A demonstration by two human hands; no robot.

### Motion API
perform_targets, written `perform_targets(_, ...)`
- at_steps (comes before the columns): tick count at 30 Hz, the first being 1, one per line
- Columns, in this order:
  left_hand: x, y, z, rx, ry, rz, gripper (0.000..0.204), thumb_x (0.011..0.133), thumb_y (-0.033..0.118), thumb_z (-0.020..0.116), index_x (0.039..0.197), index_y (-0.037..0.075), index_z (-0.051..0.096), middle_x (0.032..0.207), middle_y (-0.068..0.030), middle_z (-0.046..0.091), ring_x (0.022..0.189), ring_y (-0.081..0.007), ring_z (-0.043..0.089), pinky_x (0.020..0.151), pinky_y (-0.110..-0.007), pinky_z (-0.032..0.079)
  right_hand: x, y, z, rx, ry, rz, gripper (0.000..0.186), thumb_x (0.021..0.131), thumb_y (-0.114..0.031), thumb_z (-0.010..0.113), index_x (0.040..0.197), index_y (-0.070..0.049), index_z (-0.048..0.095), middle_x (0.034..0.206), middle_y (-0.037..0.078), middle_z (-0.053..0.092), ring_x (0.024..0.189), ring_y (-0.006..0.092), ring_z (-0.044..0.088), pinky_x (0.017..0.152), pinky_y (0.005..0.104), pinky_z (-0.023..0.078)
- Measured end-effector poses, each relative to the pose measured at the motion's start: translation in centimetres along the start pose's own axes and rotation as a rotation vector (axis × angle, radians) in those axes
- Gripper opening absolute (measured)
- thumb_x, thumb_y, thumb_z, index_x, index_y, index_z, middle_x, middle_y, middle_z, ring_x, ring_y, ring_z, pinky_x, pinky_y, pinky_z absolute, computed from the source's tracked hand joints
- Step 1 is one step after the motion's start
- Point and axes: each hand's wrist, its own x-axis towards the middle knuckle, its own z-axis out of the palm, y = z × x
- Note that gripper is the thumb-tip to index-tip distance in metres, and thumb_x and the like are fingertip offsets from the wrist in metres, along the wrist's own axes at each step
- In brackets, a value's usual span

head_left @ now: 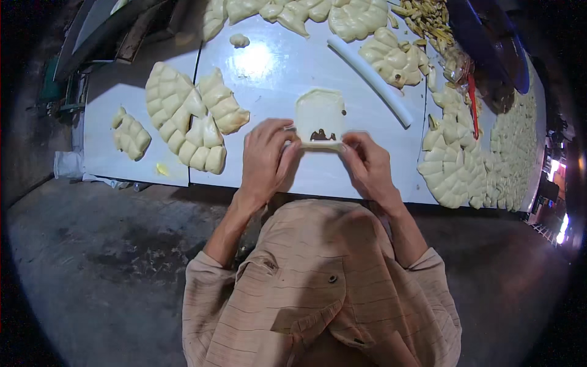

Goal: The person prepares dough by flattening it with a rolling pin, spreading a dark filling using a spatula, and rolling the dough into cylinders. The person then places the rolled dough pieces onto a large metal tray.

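Fold apparently at an early stage

White surface (269, 101) carries clustered dough pieces (168, 101). Left hand (266, 153) and right hand (369, 164) pinch the near edge of a dough sheet (321, 110) toward the surface's front; most lies flat, dark filling (322, 136) uncovered.

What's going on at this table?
A person is working a flat dough sheet with both bare hands. The left hand and right hand hold the two ends of its near edge, which forms a narrow ridge. Dark filling sits just beyond that ridge; most of the sheet still lies flat. A white rod lies farther back to the right, with dough pieces on both sides.
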Motion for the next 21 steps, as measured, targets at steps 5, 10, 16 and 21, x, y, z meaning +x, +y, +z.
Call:
perform_targets(5, 1.1, 0.2, 0.2, 0.103, -0.099, -0.002, 0.023, 0.084, 0.013, 0.072, 0.107, 0.013, 0.068, 0.13, -0.0107, 0.06, 0.118, -0.0325, 0.057, 0.096, -0.046, 0.042, 1.1, 0.8, 0.4, -0.374, 0.044, -0.352, 0.023, 0.091, -0.014, 0.065, 0.114, -0.01, 0.068, 0.109, 0.009, 0.065, 0.085, 0.0282, 0.07, 0.074, 0.0376, 0.057)
perform_targets(10, 1.1, 0.0, -0.2, 0.021, -0.155, 0.087, 0.032, 0.081, 0.015, 0.075, 0.112, 0.015, 0.069, 0.133, -0.0105, 0.059, 0.121, -0.0333, 0.056, 0.098, -0.047, 0.044, 0.9, -0.4, -0.6, -0.264, 0.031, -0.303, 0.026, 0.092, -0.017, 0.066, 0.118, -0.011, 0.067, 0.109, 0.008, 0.065, 0.087, 0.0266, 0.069, 0.074, 0.0386, 0.057)
perform_targets(16, 2.2, -0.2, 0.1, 0.067, -0.213, 0.185, 0.023, 0.082, 0.025, 0.079, 0.101, 0.013, 0.074, 0.133, -0.0075, 0.06, 0.125, -0.0323, 0.054, 0.098, -0.046, 0.044, 1.8, 0.9, -0.4, -0.459, -0.069, -0.552, 0.02, 0.09, -0.022, 0.071, 0.107, -0.011, 0.069, 0.109, 0.009, 0.064, 0.089, 0.0269, 0.068, 0.073, 0.0396, 0.056)
perform_targets(21, 2.8, -0.5, 0.7, 0.077, -0.147, 0.04, 0.019, 0.086, 0.019, 0.074, 0.101, 0.008, 0.072, 0.122, -0.009, 0.065, 0.115, -0.0301, 0.058, 0.093, -0.045, 0.044, 2.2, -0.4, 0.1, -0.426, 0.017, -0.309, 0.02, 0.098, -0.026, 0.061, 0.099, -0.007, 0.066, 0.1, 0.009, 0.061, 0.084, 0.0291, 0.066, 0.072, 0.0408, 0.054)
